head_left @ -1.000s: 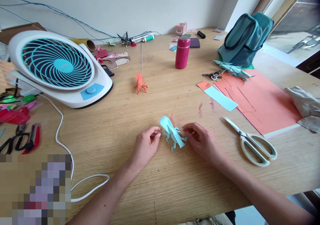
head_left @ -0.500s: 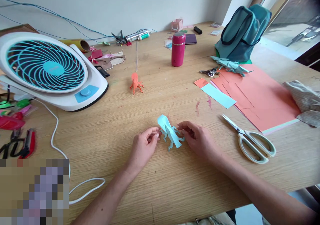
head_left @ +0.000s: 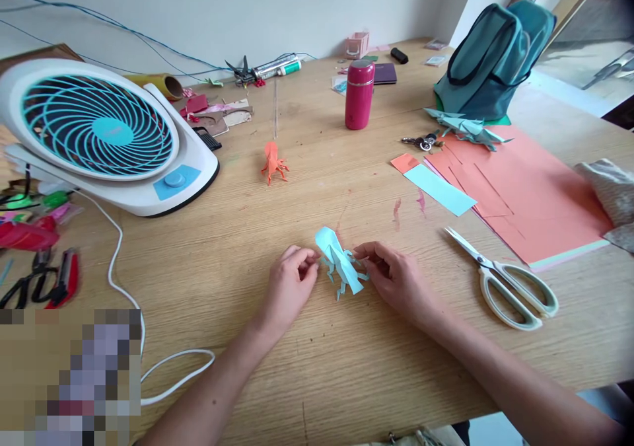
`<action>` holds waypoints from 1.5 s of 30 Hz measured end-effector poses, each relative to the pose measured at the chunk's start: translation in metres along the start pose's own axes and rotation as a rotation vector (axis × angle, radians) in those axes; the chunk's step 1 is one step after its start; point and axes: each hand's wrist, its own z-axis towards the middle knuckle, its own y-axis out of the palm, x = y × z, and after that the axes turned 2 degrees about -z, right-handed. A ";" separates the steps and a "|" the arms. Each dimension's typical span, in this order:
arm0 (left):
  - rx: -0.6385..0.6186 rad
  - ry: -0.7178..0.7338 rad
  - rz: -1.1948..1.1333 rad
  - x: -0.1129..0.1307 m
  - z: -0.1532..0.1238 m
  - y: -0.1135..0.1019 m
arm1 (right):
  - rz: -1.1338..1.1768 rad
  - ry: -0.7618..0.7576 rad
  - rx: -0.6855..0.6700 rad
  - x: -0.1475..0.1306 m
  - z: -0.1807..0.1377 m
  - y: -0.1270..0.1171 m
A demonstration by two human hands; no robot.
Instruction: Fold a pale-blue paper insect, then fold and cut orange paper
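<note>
A light blue origami insect (head_left: 341, 261) with thin folded legs stands on the wooden table between my hands. My left hand (head_left: 292, 281) is closed in a pinch at a leg on its left side; the fingertips partly hide the contact. On the other side, my right hand (head_left: 396, 274) pinches a leg between thumb and forefinger. Scissors (head_left: 505, 281) with pale handles lie spread slightly to the right of my right hand. Farther back stands an orange origami insect (head_left: 273, 163).
A white fan (head_left: 173, 188) stands at left, its white cable (head_left: 119, 261) trailing forward. Orange paper sheets (head_left: 539, 195), a blue paper strip (head_left: 440, 189), keys (head_left: 423, 142) and a teal bag (head_left: 485, 69) are at right. A magenta flask (head_left: 359, 96) stands at the back.
The view has shifted slightly, so most things appear a little farther right. Both hands stay at the sides of the blue insect, with the left fingers curled slightly more.
</note>
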 end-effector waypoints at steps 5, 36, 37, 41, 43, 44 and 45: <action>0.019 0.023 0.111 0.005 0.004 0.003 | -0.010 -0.003 -0.008 -0.002 -0.001 0.001; -0.105 -0.116 0.075 0.023 0.010 0.006 | -0.053 -0.051 -0.003 0.001 -0.002 0.005; -0.112 -0.115 0.072 0.022 0.011 0.006 | -0.051 -0.050 -0.005 0.001 -0.002 0.006; -0.126 -0.087 0.082 0.018 0.012 0.005 | -0.050 -0.052 -0.002 0.003 -0.002 0.006; -0.131 -0.074 0.075 0.016 0.012 0.004 | -0.051 -0.057 0.000 0.004 -0.002 0.007; -0.132 -0.070 0.069 0.014 0.012 0.004 | -0.051 -0.061 0.002 0.004 -0.002 0.007; -0.131 -0.067 0.063 0.013 0.011 0.002 | -0.051 -0.063 0.005 0.004 -0.002 0.007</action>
